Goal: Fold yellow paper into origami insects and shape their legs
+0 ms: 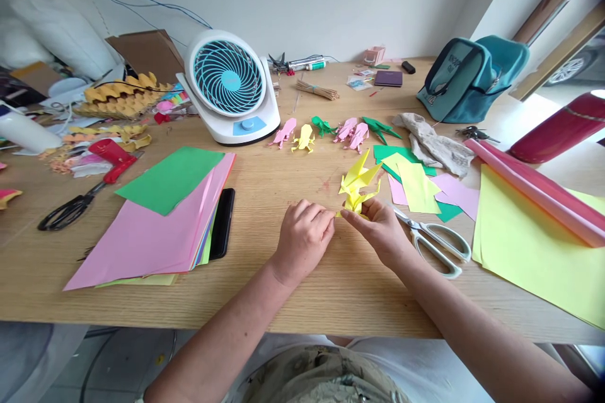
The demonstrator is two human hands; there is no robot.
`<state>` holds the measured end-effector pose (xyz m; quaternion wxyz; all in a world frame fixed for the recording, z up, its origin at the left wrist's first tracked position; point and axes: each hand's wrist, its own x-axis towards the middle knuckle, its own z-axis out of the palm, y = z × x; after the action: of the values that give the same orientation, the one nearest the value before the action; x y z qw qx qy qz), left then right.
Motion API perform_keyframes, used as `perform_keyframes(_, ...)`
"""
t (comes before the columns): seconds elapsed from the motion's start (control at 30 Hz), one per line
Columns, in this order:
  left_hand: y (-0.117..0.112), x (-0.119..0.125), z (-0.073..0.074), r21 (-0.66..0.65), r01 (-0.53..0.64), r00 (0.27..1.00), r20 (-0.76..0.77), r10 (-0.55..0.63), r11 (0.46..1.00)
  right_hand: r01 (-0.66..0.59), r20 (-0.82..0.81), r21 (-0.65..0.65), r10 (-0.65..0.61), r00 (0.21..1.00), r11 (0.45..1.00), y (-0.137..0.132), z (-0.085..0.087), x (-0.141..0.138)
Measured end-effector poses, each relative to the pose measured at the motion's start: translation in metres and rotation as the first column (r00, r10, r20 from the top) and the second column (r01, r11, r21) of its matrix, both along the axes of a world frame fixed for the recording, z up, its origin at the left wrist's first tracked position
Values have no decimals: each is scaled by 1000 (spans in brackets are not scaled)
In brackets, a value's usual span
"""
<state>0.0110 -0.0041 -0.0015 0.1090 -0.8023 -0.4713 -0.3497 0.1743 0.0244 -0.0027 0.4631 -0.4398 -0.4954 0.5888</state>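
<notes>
A yellow origami figure [358, 184] with raised pointed wings stands just above the table, in front of me. My right hand [379, 227] pinches its lower part between thumb and fingers. Curled fingers of my left hand [307, 233] close on a thin tip at the figure's left side, though the pinch itself is mostly hidden. White-handled scissors [437, 240] lie right beside my right hand. Beyond the figure is a row of folded paper animals: pink ones [358, 136], a yellow one [303, 138] and green ones [380, 130].
Left are stacked coloured sheets [142, 233], a black phone [222, 223], a red glue gun [113, 160] and a white fan [229, 82]. Right are paper scraps [416, 186], a grey cloth [432, 145], yellow sheets [529, 252], a pink roll [539, 192] and a teal bag [466, 79].
</notes>
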Motion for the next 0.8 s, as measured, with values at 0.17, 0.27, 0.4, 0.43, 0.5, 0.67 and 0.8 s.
perform_keyframes(0.17, 0, 0, 1, -17, 4, 1000, 22, -3, 1000, -27, -6, 21, 27, 1000, 999, 0, 1, -1)
perform_keyframes(0.27, 0, 1, 1, -90, 29, 995, 94, -20, 996, -49, 26, 30, 48, 999, 998, 0, 0, -1)
perform_keyframes(0.4, 1, 3, 1, -196, 84, 963, 270, -29, 977, -54, 114, 66, 46, 992, 996, -1, 2, -1)
perform_keyframes(0.43, 2, 3, 2, -220, 101, 951, 307, -29, 970, -57, 138, 75, 46, 989, 996, -1, 3, -1)
perform_keyframes(0.5, 2, 4, 3, -257, 131, 929, 368, -28, 958, -66, 184, 95, 48, 982, 993, -2, 4, -1)
perform_keyframes(0.67, 1, 5, 8, -289, 176, 897, 440, -33, 941, -61, 216, 175, 22, 976, 983, -6, 1, -2)
perform_keyframes(0.8, 1, 5, 10, -344, 207, 878, 477, -19, 916, -35, 221, 191, -8, 975, 981, -7, -3, -3)
